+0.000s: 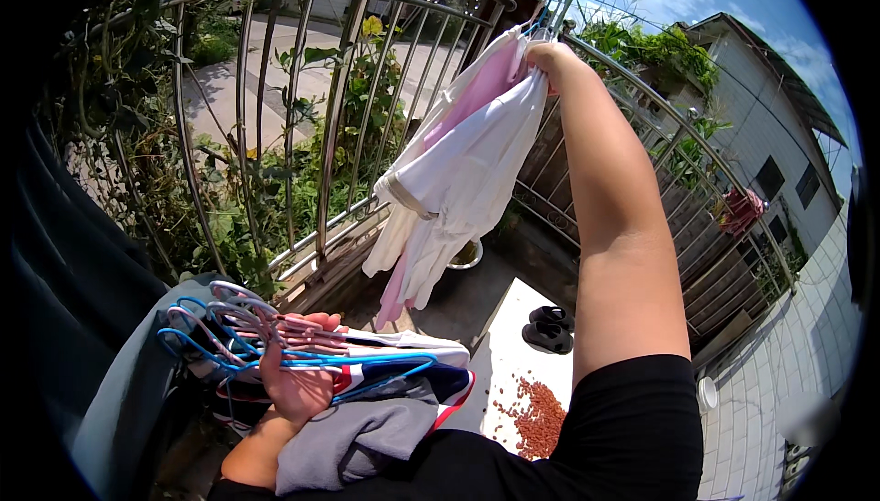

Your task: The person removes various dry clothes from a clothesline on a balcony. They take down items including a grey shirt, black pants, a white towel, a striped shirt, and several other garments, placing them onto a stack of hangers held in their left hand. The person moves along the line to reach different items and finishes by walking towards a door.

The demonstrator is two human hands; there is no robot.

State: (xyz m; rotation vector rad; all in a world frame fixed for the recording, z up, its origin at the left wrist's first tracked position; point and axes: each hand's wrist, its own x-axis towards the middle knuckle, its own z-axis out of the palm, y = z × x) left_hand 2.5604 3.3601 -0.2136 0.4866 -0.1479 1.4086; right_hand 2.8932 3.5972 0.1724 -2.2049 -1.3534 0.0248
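My left hand (301,389), low on the left, is closed around a bundle of blue and pinkish-white clothes hangers (229,331). Grey clothing (362,437) and navy clothing with red and white trim (451,386) hang from that bundle across my left forearm. My right arm reaches up and away to the top. There my right hand (550,57) grips the upper part of white clothes (486,157), just under several hangers (555,8) at the rail. Pink clothing (472,98) shows among the white. My right fingers are partly hidden by the hand and cloth.
A metal railing (335,125) with climbing plants stands ahead and bends round to the right. On a white board (500,345) lie black slippers (548,329) and scattered reddish-brown pieces (536,418). Dark teal fabric (119,409) is at the far left. A pinkish-red cloth (741,212) hangs on the right railing.
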